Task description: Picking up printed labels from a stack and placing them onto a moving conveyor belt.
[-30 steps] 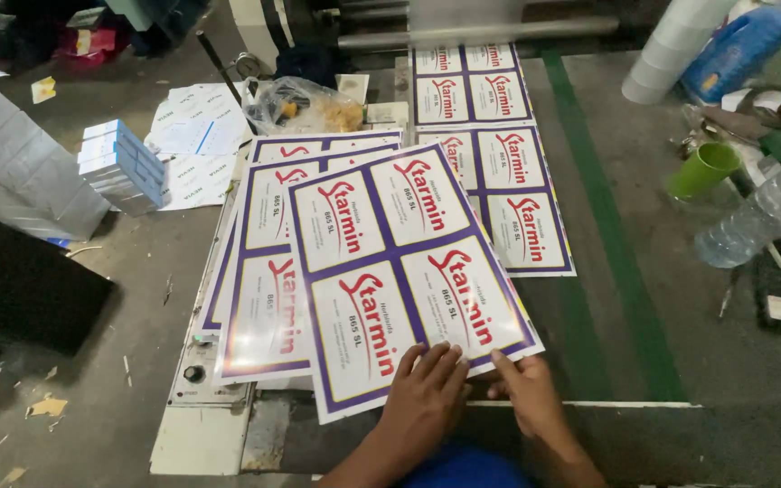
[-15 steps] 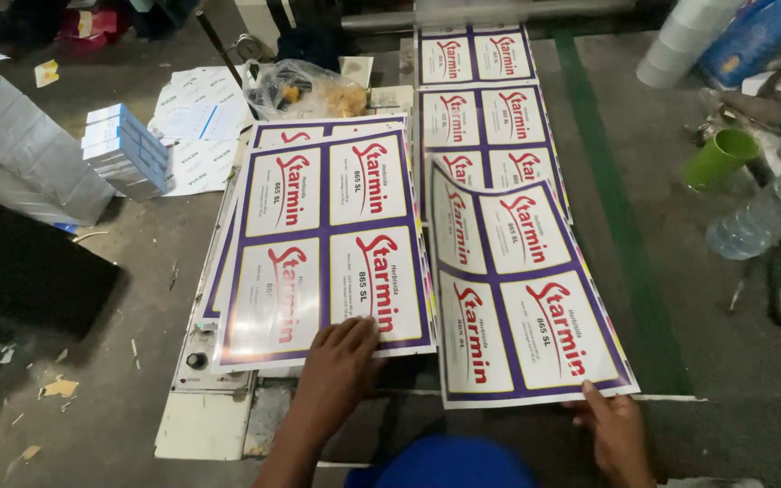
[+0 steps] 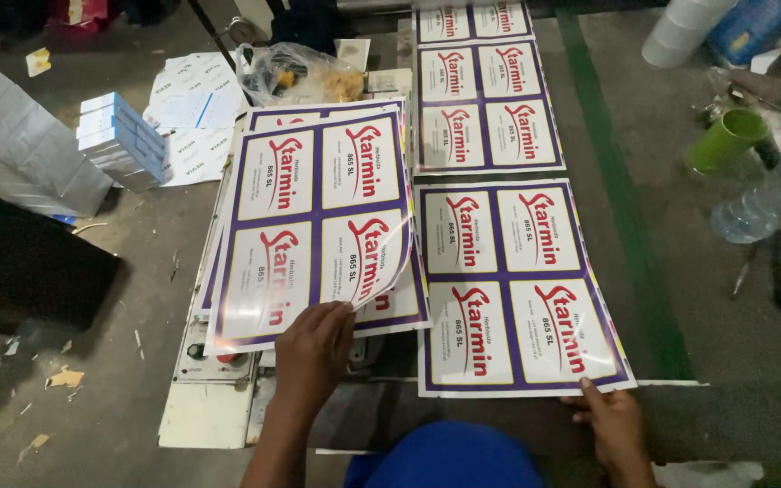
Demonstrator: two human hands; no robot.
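Observation:
My left hand [image 3: 312,348] pinches the near edge of the top printed label sheet [image 3: 318,217], lifting and curling it off a stack of the same purple-bordered sheets [image 3: 404,307] on the left. My right hand [image 3: 612,425] holds the near right corner of another label sheet [image 3: 512,285], which lies flat to the right of the stack. Each sheet has white panels with red lettering. Farther back a third sheet [image 3: 485,99] lies in line with the right one.
A green belt stripe [image 3: 621,199] runs along the right. A green cup [image 3: 725,140], a clear plastic bottle [image 3: 770,199] and clutter sit at the right edge. A plastic bag [image 3: 296,72], loose papers [image 3: 187,104], small blue-white boxes [image 3: 124,140] and a grey block [image 3: 20,145] lie at the left.
My left hand has gripped and lifted the top sheet of the left stack, which now curls upward. My right hand has shifted slightly along the right sheet's near corner.

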